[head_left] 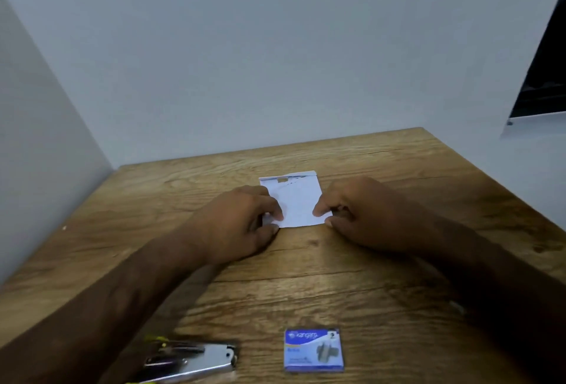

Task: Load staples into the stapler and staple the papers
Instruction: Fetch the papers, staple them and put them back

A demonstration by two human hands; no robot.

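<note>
A small stack of white papers point(297, 199) lies flat on the wooden table point(306, 276), toward its far side. My left hand point(239, 221) pinches the papers' near left corner, thumb on top. At the near right corner my right hand point(364, 215) pinches them the same way. Close to me, at the table's front, a silver metal stapler point(193, 359) with a yellow part lies on its side. A blue box of staples point(314, 350) rests flat to the right of the stapler. Neither hand touches the stapler or the box.
Pale walls stand behind the table and along its left side. A dark window or screen point(542, 77) with a white frame hangs at the upper right. My forearms cross the table's middle.
</note>
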